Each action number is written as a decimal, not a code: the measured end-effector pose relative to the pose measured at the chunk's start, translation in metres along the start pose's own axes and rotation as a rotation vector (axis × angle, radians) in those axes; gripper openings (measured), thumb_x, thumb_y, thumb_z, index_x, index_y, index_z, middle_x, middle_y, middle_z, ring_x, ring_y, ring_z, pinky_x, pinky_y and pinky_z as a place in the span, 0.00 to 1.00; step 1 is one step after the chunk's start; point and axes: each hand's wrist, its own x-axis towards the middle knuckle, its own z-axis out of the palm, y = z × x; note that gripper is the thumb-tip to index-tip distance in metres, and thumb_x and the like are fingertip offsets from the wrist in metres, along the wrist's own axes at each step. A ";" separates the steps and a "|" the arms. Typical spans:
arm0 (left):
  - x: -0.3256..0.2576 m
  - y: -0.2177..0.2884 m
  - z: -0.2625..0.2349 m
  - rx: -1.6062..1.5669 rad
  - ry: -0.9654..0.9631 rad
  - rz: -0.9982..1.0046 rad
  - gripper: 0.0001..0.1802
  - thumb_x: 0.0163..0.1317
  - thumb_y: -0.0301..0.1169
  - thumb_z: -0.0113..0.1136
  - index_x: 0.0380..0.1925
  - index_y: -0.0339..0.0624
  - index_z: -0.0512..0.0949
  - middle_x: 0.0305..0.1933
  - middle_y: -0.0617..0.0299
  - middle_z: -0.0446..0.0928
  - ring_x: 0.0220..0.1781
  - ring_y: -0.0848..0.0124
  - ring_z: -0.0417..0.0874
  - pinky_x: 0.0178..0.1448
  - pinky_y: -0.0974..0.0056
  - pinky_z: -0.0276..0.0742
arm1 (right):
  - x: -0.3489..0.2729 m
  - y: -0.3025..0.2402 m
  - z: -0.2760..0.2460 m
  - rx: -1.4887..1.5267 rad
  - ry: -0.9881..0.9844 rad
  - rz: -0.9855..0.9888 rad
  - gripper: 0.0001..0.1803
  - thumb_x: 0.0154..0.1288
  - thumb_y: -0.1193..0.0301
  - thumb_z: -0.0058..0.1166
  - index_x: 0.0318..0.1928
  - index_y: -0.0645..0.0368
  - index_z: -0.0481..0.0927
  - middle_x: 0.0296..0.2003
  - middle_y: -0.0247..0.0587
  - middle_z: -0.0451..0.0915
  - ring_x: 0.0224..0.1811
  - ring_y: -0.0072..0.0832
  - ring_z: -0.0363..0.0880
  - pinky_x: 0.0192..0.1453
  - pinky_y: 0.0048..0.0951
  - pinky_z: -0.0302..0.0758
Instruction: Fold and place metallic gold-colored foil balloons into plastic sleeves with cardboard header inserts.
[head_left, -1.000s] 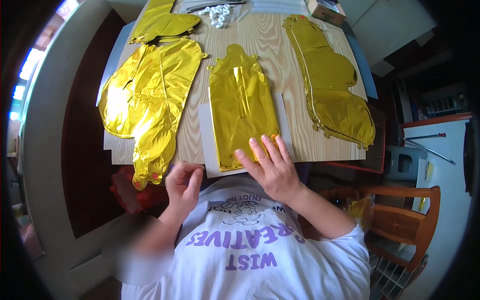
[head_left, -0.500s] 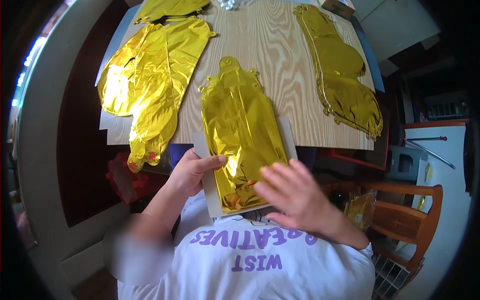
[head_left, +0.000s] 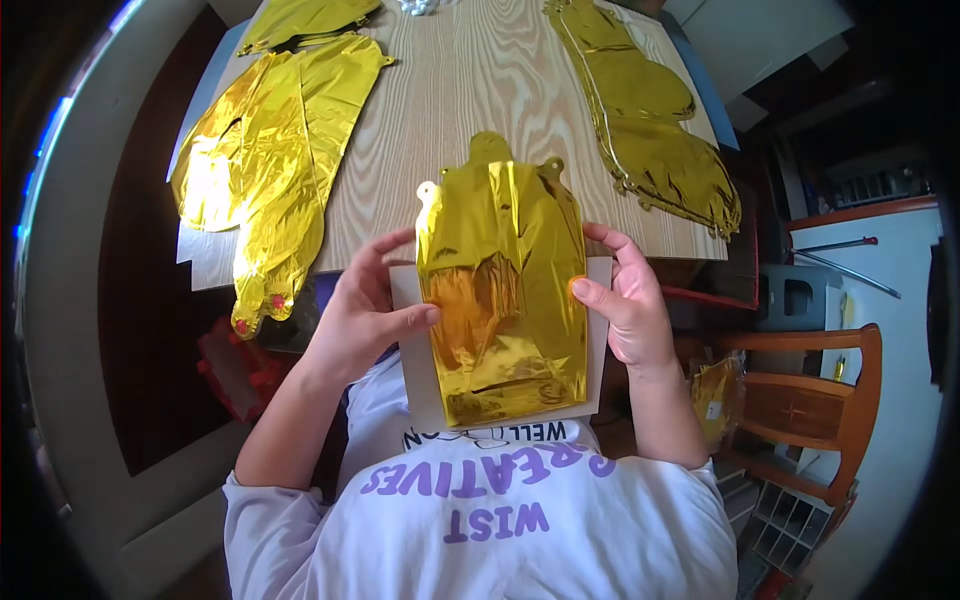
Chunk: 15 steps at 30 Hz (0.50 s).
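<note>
At the near edge of the table: left hand, clamped on foil and card; foil lying on card, between hands; right hand, clamped likewise. Slackened grip, I judge, could let slick foil slide.

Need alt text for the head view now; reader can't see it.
The left hand and right hand hold a creased gold foil piece on a pale card at the near edge of a wood-grain table. More gold foil lies at both sides.
</note>
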 end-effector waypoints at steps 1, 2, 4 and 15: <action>0.000 0.002 -0.001 0.125 0.021 0.074 0.46 0.59 0.16 0.70 0.75 0.40 0.56 0.48 0.60 0.80 0.46 0.76 0.82 0.53 0.69 0.80 | -0.002 -0.001 0.001 0.017 -0.014 0.007 0.33 0.64 0.81 0.62 0.68 0.67 0.66 0.59 0.45 0.76 0.60 0.24 0.75 0.70 0.29 0.68; -0.001 0.002 -0.001 0.151 0.009 0.102 0.48 0.59 0.17 0.70 0.76 0.41 0.55 0.46 0.60 0.80 0.46 0.76 0.82 0.53 0.69 0.80 | -0.004 0.000 0.002 0.017 -0.027 -0.026 0.34 0.65 0.82 0.60 0.70 0.66 0.64 0.60 0.45 0.75 0.60 0.24 0.75 0.70 0.29 0.68; -0.002 0.004 -0.001 0.202 -0.019 0.154 0.50 0.59 0.19 0.72 0.77 0.43 0.53 0.44 0.60 0.79 0.45 0.77 0.83 0.53 0.70 0.80 | -0.008 0.004 0.002 0.018 -0.048 -0.091 0.36 0.66 0.84 0.58 0.73 0.65 0.62 0.64 0.45 0.74 0.61 0.24 0.75 0.69 0.29 0.69; -0.007 0.017 0.009 0.480 -0.050 0.336 0.16 0.68 0.17 0.61 0.56 0.36 0.82 0.35 0.70 0.80 0.37 0.86 0.75 0.44 0.76 0.74 | -0.018 -0.033 -0.022 -0.601 -0.232 -0.275 0.24 0.66 0.83 0.60 0.62 0.63 0.79 0.49 0.39 0.86 0.48 0.21 0.83 0.55 0.23 0.76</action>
